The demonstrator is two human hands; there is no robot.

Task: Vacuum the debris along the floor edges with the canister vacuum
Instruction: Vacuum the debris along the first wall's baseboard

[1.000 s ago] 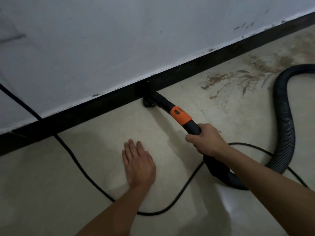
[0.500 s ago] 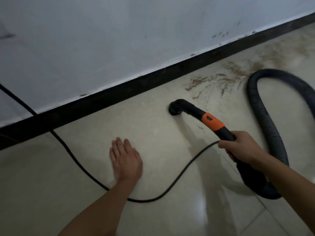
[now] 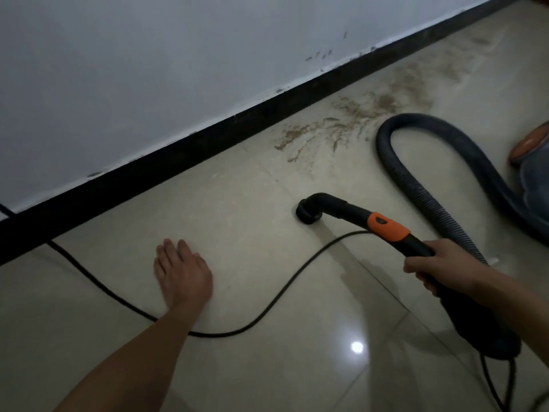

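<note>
1. Your left hand lies flat on the floor, fingers straight, holding nothing.
2. The cord curves around it.
3. The nozzle touches the floor, apart from the baseboard; debris lies near the floor's edge.
4. Your right hand grips the wand.
5. The hose loops beside the canister.

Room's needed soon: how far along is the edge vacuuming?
Looks done: floor by the baseboard left of the nozzle shows no debris. In hand: the right hand grips the wand, nozzle on the floor. Left: the brown debris patch along the baseboard ahead.
</note>
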